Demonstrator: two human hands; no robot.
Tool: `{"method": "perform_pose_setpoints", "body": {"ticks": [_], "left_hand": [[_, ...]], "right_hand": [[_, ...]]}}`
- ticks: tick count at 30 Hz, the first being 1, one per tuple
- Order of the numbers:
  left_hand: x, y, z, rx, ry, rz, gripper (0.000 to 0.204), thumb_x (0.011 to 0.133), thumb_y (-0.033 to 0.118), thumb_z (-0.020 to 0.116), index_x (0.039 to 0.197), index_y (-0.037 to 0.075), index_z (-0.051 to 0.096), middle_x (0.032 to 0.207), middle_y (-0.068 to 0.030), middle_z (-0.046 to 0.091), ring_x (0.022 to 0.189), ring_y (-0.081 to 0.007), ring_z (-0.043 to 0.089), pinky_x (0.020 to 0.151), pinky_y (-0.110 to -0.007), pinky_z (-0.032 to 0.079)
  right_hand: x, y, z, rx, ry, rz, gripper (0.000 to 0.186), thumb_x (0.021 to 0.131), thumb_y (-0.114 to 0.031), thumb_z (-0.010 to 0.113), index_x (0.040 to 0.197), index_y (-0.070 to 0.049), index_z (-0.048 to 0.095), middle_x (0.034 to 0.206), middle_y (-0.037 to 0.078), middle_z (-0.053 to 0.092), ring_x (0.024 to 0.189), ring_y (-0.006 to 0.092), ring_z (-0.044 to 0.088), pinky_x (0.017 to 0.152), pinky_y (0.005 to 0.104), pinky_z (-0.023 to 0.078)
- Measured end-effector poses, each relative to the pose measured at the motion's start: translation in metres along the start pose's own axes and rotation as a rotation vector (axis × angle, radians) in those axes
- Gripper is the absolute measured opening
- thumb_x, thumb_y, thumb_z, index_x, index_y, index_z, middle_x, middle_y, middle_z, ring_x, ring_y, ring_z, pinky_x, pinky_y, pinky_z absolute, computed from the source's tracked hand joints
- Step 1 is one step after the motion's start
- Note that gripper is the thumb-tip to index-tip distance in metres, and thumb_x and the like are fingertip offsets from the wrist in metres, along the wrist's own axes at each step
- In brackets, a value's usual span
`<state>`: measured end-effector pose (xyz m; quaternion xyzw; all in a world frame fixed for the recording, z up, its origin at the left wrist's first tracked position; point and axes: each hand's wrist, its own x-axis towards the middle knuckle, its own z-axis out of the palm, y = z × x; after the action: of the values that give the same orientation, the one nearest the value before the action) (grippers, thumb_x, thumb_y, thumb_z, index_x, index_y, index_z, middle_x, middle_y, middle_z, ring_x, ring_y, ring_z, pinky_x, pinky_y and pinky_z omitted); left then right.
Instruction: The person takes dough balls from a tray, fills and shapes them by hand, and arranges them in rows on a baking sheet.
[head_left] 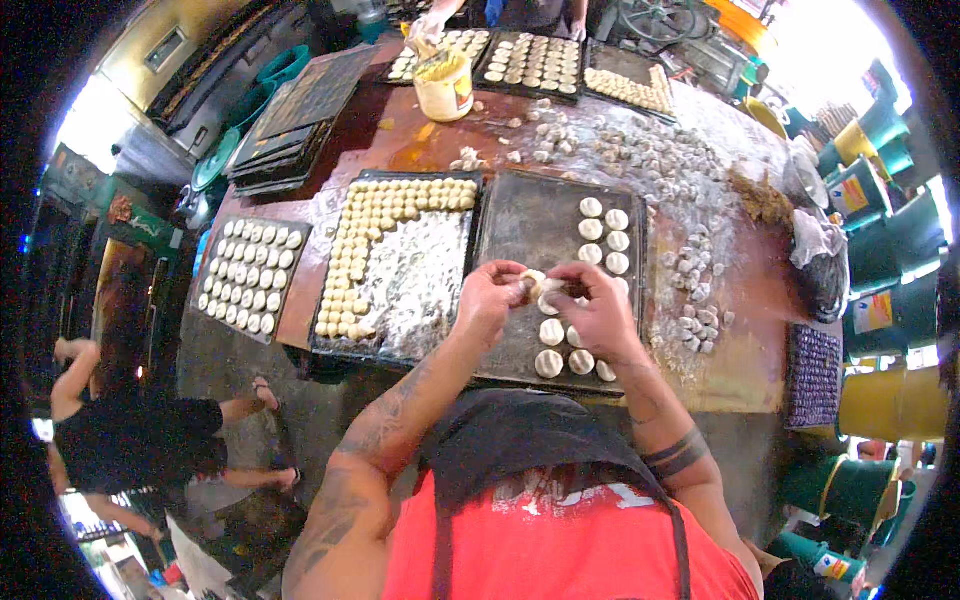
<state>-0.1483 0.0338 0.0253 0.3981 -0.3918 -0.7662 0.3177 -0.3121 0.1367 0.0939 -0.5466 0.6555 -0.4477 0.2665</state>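
Above a dark baking tray [530, 210], my left hand [492, 297] and my right hand [598, 302] meet, fingers pinched around a small piece of pale dough [536, 276]. The fingers partly cover it, and what may be inside it cannot be made out. Flattened dough rounds [549, 362] lie in rows on this tray's right side, some hidden beneath my right hand. Just left of it, a second tray [318, 345] carries small dough balls [348, 262] along its left and far sides, with loose white flour [415, 265] over the rest.
Brownish floured lumps [690, 262] are scattered to the right. A yellow-white bucket [444, 92] stands at the back, near another person's gloved hand [428, 28] and filled trays [530, 62]. Stacked trays [300, 110] sit far left. Another person [140, 440] is at the left.
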Motion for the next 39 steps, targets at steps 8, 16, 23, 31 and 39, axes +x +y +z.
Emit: {"method": "perform_pose_setpoints", "body": {"ticks": [8,16,23,31,39], "left_hand": [[-0.031,0.016,0.037,-0.036,-0.125,-0.068,0.030,0.098,0.004,0.066,0.127,-0.002,0.060,0.114,-0.0099,0.069,0.098,-0.0163,0.068,0.087,-0.030,0.058],[-0.030,0.029,0.056,-0.268,-0.261,-0.075,0.024,0.098,0.005,0.068,0.121,-0.002,0.065,0.107,-0.0090,0.072,0.092,-0.0178,0.069,0.081,-0.032,0.058],[-0.038,0.029,0.062,0.378,-0.120,0.389,0.021,0.097,0.005,0.068,0.117,0.000,0.067,0.102,-0.0072,0.073,0.089,-0.0140,0.069,0.079,-0.028,0.057],[-0.022,0.033,0.053,-0.064,-0.232,-0.222,0.032,0.098,0.008,0.070,0.127,-0.002,0.062,0.111,-0.0094,0.070,0.099,-0.0193,0.070,0.087,-0.035,0.059],[-0.027,-0.029,0.064,-0.385,-0.425,-0.345,0.034,0.090,0.017,0.080,0.117,0.001,0.067,0.113,-0.0085,0.071,0.103,-0.0197,0.069,0.092,-0.037,0.056]], "right_hand": [[-0.013,0.006,0.010,-0.267,0.166,-0.218,0.031,0.081,0.002,0.069,0.111,-0.004,0.072,0.112,0.018,0.066,0.103,0.0370,0.066,0.089,0.0425,0.056],[-0.008,0.031,-0.004,0.716,0.068,0.300,0.027,0.094,-0.006,0.067,0.120,0.001,0.065,0.107,0.008,0.069,0.094,0.0189,0.067,0.085,0.0320,0.055],[-0.009,-0.020,-0.003,0.592,0.344,0.145,0.025,0.094,-0.008,0.068,0.118,0.000,0.067,0.110,0.009,0.069,0.100,0.0192,0.066,0.089,0.0328,0.054],[-0.018,-0.003,-0.021,-0.193,0.163,-0.216,0.039,0.082,-0.006,0.078,0.120,-0.007,0.069,0.127,0.013,0.068,0.120,0.0349,0.064,0.100,0.0446,0.052],[-0.012,0.043,-0.022,-0.089,0.084,-0.272,0.028,0.076,-0.008,0.083,0.095,-0.005,0.062,0.103,0.010,0.070,0.098,0.0301,0.068,0.086,0.0408,0.054]]}}
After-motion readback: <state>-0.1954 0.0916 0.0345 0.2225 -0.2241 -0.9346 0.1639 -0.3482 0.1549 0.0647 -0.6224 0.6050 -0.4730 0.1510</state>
